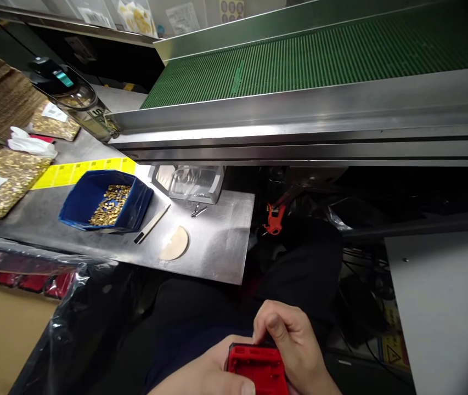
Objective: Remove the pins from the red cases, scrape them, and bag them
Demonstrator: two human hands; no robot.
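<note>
Low in the head view, a red plastic housing with a black rim sits between my hands, its open inner side facing up. My left hand grips it from the left, with the thumb across its near inner edge. Along the right side, my right hand is closed against the housing, fingers curled over its far corner and thumb bent on top. Whether those curled fingers also hide something small cannot be seen. The housing's lower part runs out of the picture.
On the metal table stand a blue bin of small brass parts, a clear tray, a brush and a pale disc. Behind runs a green conveyor. A plastic-lined box with red parts is at left.
</note>
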